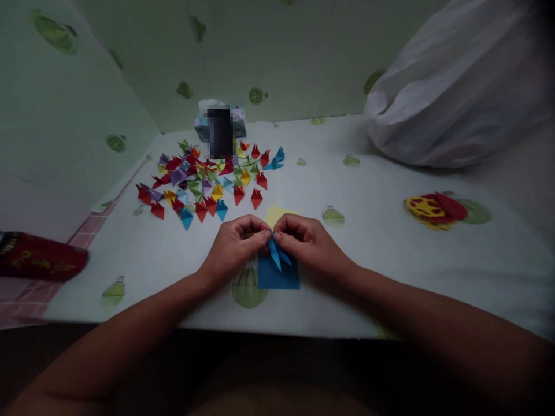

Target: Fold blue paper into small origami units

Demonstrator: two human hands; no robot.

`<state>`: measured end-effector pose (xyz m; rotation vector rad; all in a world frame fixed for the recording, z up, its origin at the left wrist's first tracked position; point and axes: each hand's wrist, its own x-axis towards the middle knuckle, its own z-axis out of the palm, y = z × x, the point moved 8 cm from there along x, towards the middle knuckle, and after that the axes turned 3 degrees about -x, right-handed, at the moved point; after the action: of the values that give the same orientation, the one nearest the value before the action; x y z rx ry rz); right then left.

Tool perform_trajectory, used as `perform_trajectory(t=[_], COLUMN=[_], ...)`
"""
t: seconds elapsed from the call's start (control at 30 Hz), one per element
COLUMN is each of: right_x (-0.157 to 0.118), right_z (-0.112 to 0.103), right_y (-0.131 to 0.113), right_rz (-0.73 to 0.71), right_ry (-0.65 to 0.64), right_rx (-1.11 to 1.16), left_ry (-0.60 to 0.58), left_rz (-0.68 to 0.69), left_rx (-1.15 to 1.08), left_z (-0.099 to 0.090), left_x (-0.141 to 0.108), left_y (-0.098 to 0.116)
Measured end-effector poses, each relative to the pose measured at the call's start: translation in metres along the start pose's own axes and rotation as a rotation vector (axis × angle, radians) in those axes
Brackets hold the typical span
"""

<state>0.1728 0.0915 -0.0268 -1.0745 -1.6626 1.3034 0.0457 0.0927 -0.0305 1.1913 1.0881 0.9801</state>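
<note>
Between my two hands is a blue folded paper crane (274,254), its narrow points hanging downward. My left hand (239,238) pinches it from the left with thumb and bent fingers. From the other side my right hand (303,238) pinches it too, the thumbs almost touching. The crane's upper part is hidden behind the fingers. Below it a square blue sheet of paper (277,278) lies flat on the table. A yellow sheet (274,215) shows just beyond the fingertips.
Many coloured folded paper cranes (202,209) spread at the back left. Behind them stand a dark, blurred-out object (221,134) and a tissue box (241,122). A red item (43,257) lies at left, a red and yellow piece (433,209) at right. A white bag (433,110) bulges at back right.
</note>
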Motion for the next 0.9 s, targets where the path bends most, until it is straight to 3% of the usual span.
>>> perform_trajectory(t=[0.2, 0.9], right_x=[-0.0011, -0.0009], right_z=[-0.0019, -0.0018], right_y=[-0.0047, -0.0071], right_rz=[-0.054, -0.031], right_ry=[0.045, 0.023], right_rx=[-0.121, -0.065], left_ry=[-0.005, -0.039], left_rz=[-0.013, 0.042], left_rx=[-0.018, 0.016], left_z=[0.0006, -0.0006], left_x=[-0.0003, 0.0004], left_y=[-0.0036, -0.0001])
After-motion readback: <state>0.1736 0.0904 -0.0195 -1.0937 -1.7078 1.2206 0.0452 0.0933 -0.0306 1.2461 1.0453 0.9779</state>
